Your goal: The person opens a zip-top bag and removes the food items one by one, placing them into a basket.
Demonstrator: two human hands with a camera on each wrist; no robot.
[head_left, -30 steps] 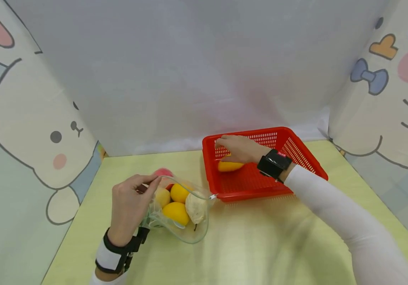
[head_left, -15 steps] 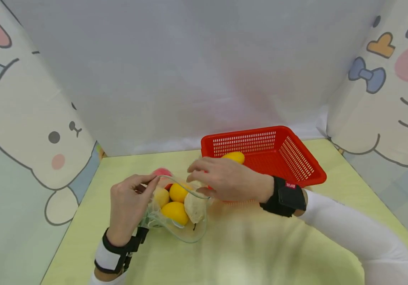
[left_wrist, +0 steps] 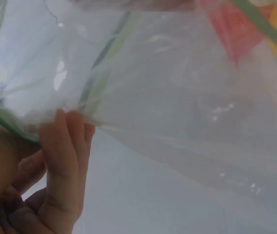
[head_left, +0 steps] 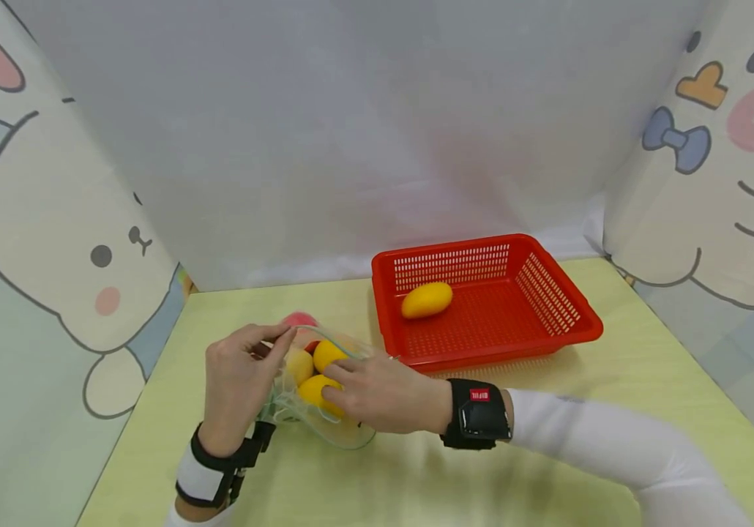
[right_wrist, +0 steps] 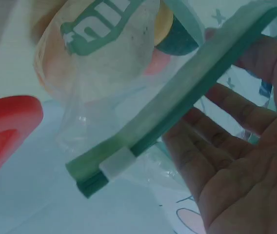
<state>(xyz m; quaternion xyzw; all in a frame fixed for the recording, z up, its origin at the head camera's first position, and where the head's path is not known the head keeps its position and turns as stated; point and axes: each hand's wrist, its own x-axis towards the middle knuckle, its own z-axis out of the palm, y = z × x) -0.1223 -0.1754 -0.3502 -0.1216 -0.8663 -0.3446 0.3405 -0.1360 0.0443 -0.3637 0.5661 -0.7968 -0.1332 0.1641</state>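
From my station I see the right hand [head_left: 386,395] has left the red basket [head_left: 489,353] since the earlier frame and is now at the mouth of the clear bag [left_wrist: 168,92], fingers loosely extended over a yellow fruit [head_left: 311,391], gripping nothing; whether the tips touch it I cannot tell. To its left, the left hand [head_left: 241,384] pinches the bag's rim, which I judge keeps the mouth spread. Just beyond the right fingertips lies a second yellow fruit [head_left: 327,354], to their left a pale yellow fruit [head_left: 299,364], and farther beyond a pink fruit [head_left: 300,319]. The green zip strip [right_wrist: 177,112] with its white slider [right_wrist: 118,165] crosses in front of the right fingers and could, I think, snag them. Beyond the right hand and to its right, the basket stands on the counter [head_left: 324,483], near the bag, perhaps for a short reach; an oval yellow fruit [head_left: 427,301] lies in its end nearest that hand.
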